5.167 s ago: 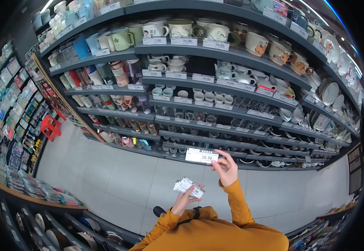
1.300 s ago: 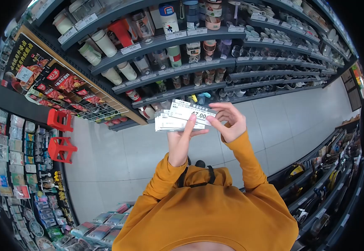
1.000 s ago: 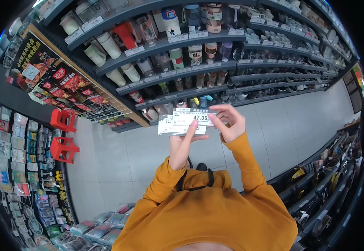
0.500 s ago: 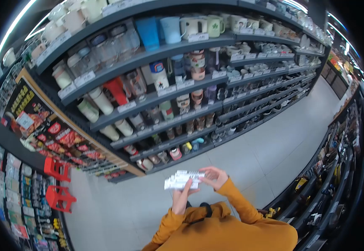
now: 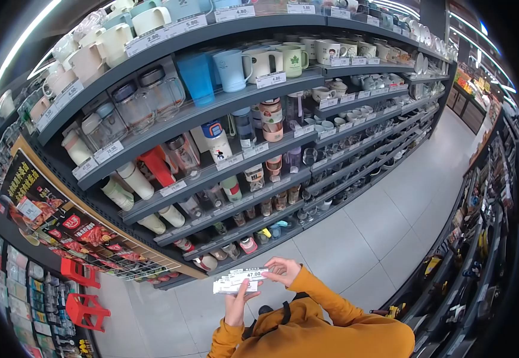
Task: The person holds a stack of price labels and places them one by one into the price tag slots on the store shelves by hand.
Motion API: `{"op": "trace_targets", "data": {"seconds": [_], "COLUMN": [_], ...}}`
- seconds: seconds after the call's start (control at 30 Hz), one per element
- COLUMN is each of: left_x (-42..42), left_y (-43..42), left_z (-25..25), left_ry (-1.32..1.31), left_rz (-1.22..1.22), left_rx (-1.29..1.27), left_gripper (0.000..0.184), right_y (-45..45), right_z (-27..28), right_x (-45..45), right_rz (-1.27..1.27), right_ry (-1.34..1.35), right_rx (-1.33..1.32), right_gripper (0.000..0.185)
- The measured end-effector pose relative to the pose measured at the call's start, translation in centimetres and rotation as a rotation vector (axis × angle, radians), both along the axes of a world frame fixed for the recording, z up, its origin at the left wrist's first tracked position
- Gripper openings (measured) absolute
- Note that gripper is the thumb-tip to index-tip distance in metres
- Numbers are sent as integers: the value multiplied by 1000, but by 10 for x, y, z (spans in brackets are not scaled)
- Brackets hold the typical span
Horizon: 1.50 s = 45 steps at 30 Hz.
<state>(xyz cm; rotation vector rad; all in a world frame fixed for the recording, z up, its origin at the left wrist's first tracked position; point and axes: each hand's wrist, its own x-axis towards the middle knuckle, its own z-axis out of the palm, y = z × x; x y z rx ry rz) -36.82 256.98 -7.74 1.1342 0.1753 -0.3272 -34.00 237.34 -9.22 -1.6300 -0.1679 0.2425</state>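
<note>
A fanned stack of white price tags (image 5: 226, 285) is held in front of my body, above the floor. My left hand (image 5: 237, 303) is closed on the stack from below, its thumb lying across the front. The fingers of my right hand (image 5: 284, 273) pinch the right end of the top tag, which reads 47.00. Both arms are in mustard-yellow sleeves (image 5: 331, 293).
A long shelf unit (image 5: 253, 155) carries mugs, jugs, bottles and glasses, with price labels along its edges. Red stools (image 5: 86, 311) stand on the left by another goods rack (image 5: 18, 277). More shelving (image 5: 450, 274) lines the right side. Grey tiled floor (image 5: 355, 232) runs between.
The view has shifted, so the shelves appear lower and further left. My hands and the tags sit lower and to the left in view. The 47.00 tag now shows more clearly.
</note>
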Motion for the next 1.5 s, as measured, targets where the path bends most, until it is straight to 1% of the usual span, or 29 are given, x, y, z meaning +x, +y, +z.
{"op": "trace_targets", "data": {"seconds": [0.03,0.1,0.23,0.33,0.4,0.47,0.53,0.6,0.63,0.73,0.8,0.83,0.87,0.93,0.97,1.07,1.1,1.2,1.23,1.33,1.43,1.5], "left_x": [3,9,25,43,55,62,63,64,62,57,55,53,52,47,45,38,35,29,28,30,35,39], "left_y": [-6,-22,-73,-124,-163,-201,-236,-263,-274,-290,-290,-287,-284,-277,-274,-267,-265,-262,-263,-266,-272,-276], "left_z": [0,2,4,0,2,4,7,8,8,8,8,8,8,7,7,0,-4,-16,-17,-18,-12,-5], "left_ry": [8,23,54,60,99,93,115,113,92,158,164,166,158,141,139,151,152,160,164,172,169,170], "left_rz": [-6,-22,-59,-118,-159,-199,-222,-251,-280,-314,-240,-201,-152,-54,-11,98,125,233,239,235,201,184], "left_rx": [-2,-5,-57,-51,-58,-116,-167,-248,-254,-292,-235,-204,-194,-179,-168,-169,-170,-185,-182,-176,-163,-141], "left_gripper": [30,30,30,31,31,32,33,33,36,37,37,37,37,36,36,36,36,36,36,36,35,36], "right_y": [-5,-21,-79,-144,-193,-240,-278,-293,-296,-289,-278,-272,-268,-256,-253,-250,-249,-253,-255,-260,-264,-261], "right_z": [-3,-3,4,33,33,10,20,43,51,74,79,83,74,80,68,69,64,56,55,54,65,54], "right_x": [4,10,34,59,87,133,181,227,253,318,355,367,389,402,415,420,425,434,436,434,430,432], "right_rz": [-2,19,56,24,-33,-90,-96,-125,-118,-158,-152,-146,-156,-125,-88,106,147,119,143,172,160,130], "right_ry": [-45,-58,-78,-63,-124,-187,-311,-397,-458,-679,-674,-668,-625,-576,-610,-410,-435,-424,-421,-469,-479,-793], "right_rx": [25,-12,-57,-130,-171,-104,-213,-296,-310,-383,-333,-390,-499,-545,-501,-525,-432,-409,-453,-466,-784,-823], "right_gripper": [26,25,24,22,18,15,14,13,13,13,13,14,15,16,16,17,17,17,17,20,22,23]}}
